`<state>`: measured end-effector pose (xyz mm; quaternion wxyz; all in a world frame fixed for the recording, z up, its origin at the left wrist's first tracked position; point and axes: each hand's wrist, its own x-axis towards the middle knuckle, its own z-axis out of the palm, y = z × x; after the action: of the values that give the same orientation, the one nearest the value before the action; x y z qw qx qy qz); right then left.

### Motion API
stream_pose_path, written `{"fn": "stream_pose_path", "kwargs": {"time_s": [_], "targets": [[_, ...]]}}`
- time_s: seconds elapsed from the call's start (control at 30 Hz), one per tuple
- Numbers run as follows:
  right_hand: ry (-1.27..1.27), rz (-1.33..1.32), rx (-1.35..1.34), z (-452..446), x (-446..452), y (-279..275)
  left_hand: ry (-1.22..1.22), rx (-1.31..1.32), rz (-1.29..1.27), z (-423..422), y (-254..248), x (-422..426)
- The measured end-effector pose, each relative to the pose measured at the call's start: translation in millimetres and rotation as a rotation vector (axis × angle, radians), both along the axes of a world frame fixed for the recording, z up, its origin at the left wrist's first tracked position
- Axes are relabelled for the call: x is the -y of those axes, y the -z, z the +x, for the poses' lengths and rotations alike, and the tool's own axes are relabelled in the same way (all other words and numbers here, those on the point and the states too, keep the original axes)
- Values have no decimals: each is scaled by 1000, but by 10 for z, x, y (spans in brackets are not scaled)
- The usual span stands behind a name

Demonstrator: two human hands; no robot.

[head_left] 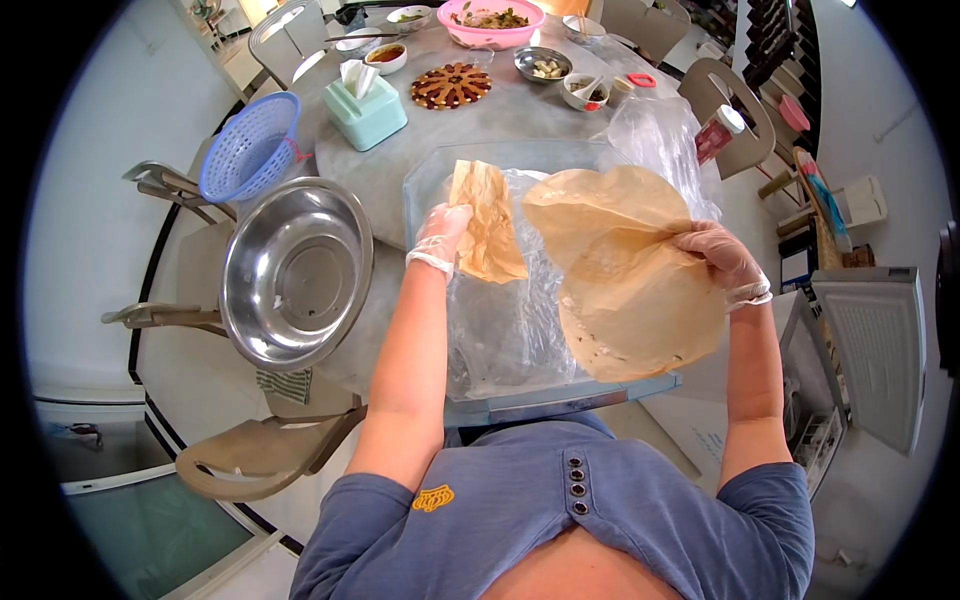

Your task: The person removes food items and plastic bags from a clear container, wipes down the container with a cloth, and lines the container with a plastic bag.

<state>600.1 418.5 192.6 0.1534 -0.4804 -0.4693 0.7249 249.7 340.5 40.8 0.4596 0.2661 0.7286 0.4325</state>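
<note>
My left hand (441, 240), in a clear glove, grips a crumpled piece of brown paper (487, 225) by its left edge. On the right, my gloved right hand (722, 262) pinches a wide, thin tan sheet (640, 290) at its right side; the sheet spreads out in two rounded lobes. Both pieces are held above a clear plastic sheet (505, 345) that lies in a shallow bluish tray (425, 180) at the table's near edge.
A steel basin (335, 215) and a blue basket (235, 150) stand at the left. Farther back are a tissue box (367, 115), a woven mat (452, 87), several bowls and a pink basin (490, 38). A red-labelled jar (714, 137) stands at the right.
</note>
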Motion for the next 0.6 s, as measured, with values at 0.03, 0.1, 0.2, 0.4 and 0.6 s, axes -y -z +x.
{"fn": "stream_pose_path", "kwargs": {"time_s": [0.03,0.1,0.2,0.4,0.6], "targets": [[-4,-9,-18,-9,6,-13,-5,0,1,50,-144,51],[-13,-15,-37,-25,29,-52,-49,268,124,160,-432,142],[14,-12,-80,-47,50,-96,-45,417,203,189,-646,221],[-4,11,-86,-49,51,-183,-71,440,357,116,-975,425],[-43,99,-140,-115,3,-254,-200,416,475,-281,-1057,668]]}}
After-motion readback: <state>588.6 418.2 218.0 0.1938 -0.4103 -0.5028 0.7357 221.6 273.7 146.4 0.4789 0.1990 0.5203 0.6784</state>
